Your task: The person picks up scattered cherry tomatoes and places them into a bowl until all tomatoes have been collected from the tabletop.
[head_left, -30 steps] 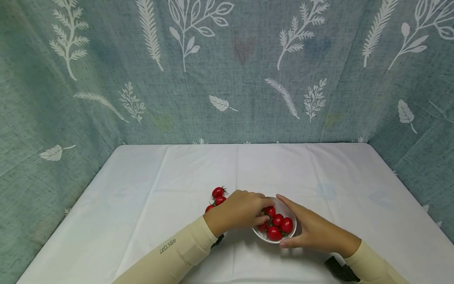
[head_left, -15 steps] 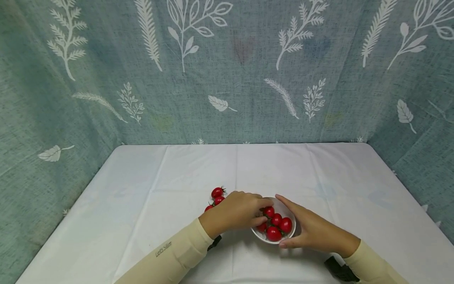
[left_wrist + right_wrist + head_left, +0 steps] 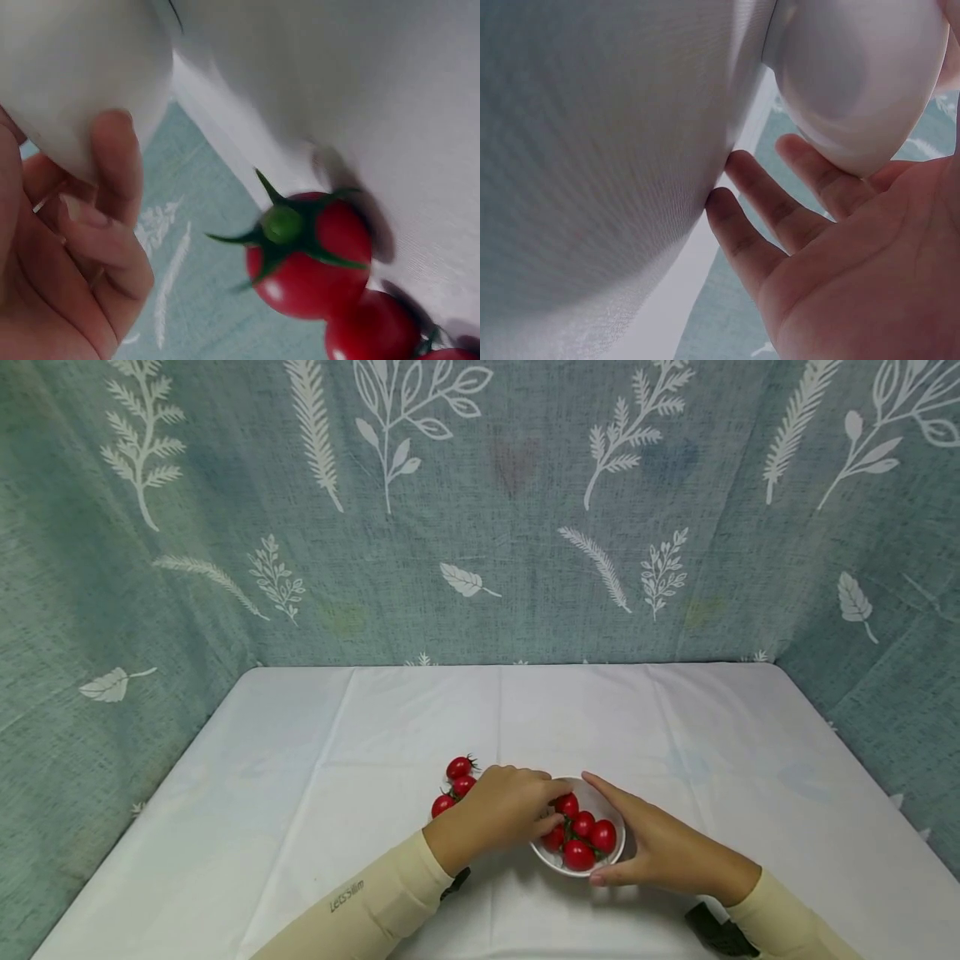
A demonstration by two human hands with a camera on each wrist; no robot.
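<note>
Head view: a small white bowl [image 3: 604, 802] sits on a cloth-covered tabletop [image 3: 375, 727], with five red cherry tomatoes [image 3: 578, 856] inside it and green stems showing between them. On the bowl's right side, the right hand [image 3: 658, 847] holds it, the index finger at the far rim and the thumb at the near rim. From the bowl's left side, the left hand [image 3: 504, 808] reaches over the rim, thumb and index fingertips among the fruit; whether they pinch a tomato, I cannot tell. The two hands stand apart, the bowl between them.

Left of the bowl, beyond the left wrist, three loose-lying cherry tomatoes [image 3: 458, 767] rest close together, the nearest partly hidden by the left hand. The left wrist view shows one of these up close with its spiky green calyx [image 3: 283, 225], while bent fingers of the left hand lie by the bowl's outer wall. The right wrist view shows three fingers of the right hand stretched out and spread below the bowl's outer wall.

Cream sleeves cover both forearms; the left sleeve [image 3: 390, 893], at the bowl's lower left, carries dark lettering. A black wrist device [image 3: 720, 930] shows to the bowl's lower right. Behind the bowl hangs a blue-green curtain [image 3: 525, 602] printed with white leaves and sprigs.
</note>
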